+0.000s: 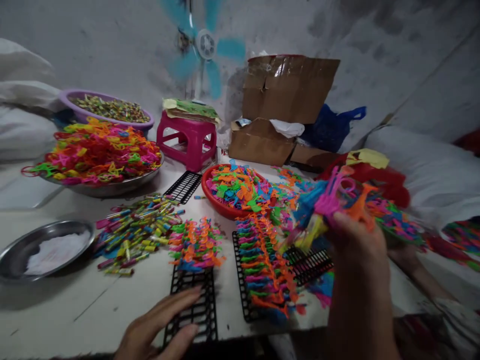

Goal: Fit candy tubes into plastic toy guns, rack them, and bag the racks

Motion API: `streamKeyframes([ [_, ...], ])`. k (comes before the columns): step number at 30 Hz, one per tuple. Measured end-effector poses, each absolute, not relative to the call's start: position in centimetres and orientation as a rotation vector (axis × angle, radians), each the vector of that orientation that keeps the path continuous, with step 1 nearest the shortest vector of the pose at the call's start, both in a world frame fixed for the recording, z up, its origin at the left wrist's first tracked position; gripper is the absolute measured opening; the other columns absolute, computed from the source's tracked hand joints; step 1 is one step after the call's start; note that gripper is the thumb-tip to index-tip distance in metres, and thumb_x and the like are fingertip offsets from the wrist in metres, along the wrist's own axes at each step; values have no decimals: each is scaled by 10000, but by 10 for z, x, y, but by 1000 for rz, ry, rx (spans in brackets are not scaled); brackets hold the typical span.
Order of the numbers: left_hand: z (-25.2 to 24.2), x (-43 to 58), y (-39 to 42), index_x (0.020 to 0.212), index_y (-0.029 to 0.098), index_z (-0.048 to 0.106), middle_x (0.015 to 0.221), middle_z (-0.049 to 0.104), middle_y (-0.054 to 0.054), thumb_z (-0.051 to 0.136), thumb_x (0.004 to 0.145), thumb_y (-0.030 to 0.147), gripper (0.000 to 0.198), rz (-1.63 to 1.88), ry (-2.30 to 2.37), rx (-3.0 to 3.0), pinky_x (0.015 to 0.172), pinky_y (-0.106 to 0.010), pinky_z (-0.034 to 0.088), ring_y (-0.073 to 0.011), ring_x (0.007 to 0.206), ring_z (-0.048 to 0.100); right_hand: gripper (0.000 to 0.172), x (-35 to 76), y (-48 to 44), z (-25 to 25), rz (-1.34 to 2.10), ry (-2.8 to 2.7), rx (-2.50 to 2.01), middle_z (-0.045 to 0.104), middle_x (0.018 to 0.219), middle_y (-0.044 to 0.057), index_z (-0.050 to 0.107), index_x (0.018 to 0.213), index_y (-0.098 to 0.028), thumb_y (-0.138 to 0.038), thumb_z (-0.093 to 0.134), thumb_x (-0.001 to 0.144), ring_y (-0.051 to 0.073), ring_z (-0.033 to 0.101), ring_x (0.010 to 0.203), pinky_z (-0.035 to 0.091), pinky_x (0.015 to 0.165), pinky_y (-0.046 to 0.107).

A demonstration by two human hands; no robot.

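My left hand (161,325) lies at the bottom edge with fingers stretched flat on a black plastic grid rack (193,300), whose far end carries small coloured plastic pieces (195,245). My right hand (356,245) is raised and closed on a bunch of coloured plastic toy pieces (333,197), blurred by motion. Below it sits a second black rack (262,265) filled with rows of the same pieces.
A red bowl of pieces (240,190), a metal tray heaped with coloured rings (97,155), a purple basin (108,107), a metal dish with white powder (45,250), loose wrapped sticks (138,230), a pink stool (187,140), cardboard boxes (285,105) and a fan (206,45).
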State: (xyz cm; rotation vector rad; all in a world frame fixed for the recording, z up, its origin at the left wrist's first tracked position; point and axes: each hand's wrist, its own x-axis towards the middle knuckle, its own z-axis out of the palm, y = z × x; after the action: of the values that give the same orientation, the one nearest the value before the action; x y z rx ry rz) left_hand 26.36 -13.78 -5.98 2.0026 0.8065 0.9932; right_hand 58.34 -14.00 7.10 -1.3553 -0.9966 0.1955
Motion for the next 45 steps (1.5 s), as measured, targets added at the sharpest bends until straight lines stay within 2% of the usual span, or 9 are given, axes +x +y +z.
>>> streamKeyframes([
  [3,-26,284,-146,1204,256,498,1075,642,-55,615,726,346,501,753,598,1611,758,-293,521,-205,908,621,137,479,-179,43,571,-1190,-1356,653,704,22,650,796,-186,-233,636,668,152,600,589,499,540,245],
  [7,-33,285,-156,915,155,601,707,619,-21,496,805,393,282,646,764,1361,647,-239,472,-136,663,568,197,408,-183,-8,965,-1149,-1227,669,870,41,632,904,-191,-281,610,730,182,621,782,504,721,292],
  [11,-55,270,-158,957,169,506,605,516,39,453,818,444,312,718,868,1127,505,-191,409,-88,528,492,274,395,-163,-46,1213,-941,-1007,654,943,35,580,1009,-217,-374,563,785,187,597,913,480,807,326],
  [15,-70,272,-156,961,183,460,675,538,37,540,748,478,373,844,852,892,359,-158,310,-68,448,472,368,389,-157,-57,1107,-814,-982,618,1034,22,513,1078,-259,-345,629,739,154,601,880,494,774,284],
  [20,-82,277,-155,798,139,560,583,588,22,661,658,432,341,875,918,911,515,-194,422,-89,514,515,182,389,-162,-65,1200,-853,-1084,629,626,-8,610,775,-179,-346,647,714,116,557,499,487,488,232],
  [25,-96,255,-148,848,136,625,793,676,-42,612,694,466,364,926,1014,833,701,-276,468,-155,710,610,182,412,-160,-79,862,-713,-1194,668,733,0,647,804,-188,-350,621,726,154,607,687,492,682,291],
  [29,-108,231,-134,794,133,659,819,695,-67,628,662,479,371,1088,1281,1045,734,-317,480,-212,805,629,144,433,-155,-88,612,-718,-1342,655,647,-27,653,671,-186,-317,689,623,171,597,655,485,680,311],
  [34,-115,229,-117,762,201,675,771,695,-27,621,703,341,161,1292,1287,1644,679,-301,508,-199,748,644,115,437,-150,-103,527,-837,-1279,665,714,-6,635,725,-190,-240,676,629,178,605,695,479,723,334],
  [45,-132,260,-97,856,179,656,878,667,-57,564,767,235,139,1212,995,1869,740,-310,510,-182,819,621,76,446,-142,-139,505,-972,-1350,601,800,21,623,697,-188,-248,658,666,178,560,793,439,769,329],
])
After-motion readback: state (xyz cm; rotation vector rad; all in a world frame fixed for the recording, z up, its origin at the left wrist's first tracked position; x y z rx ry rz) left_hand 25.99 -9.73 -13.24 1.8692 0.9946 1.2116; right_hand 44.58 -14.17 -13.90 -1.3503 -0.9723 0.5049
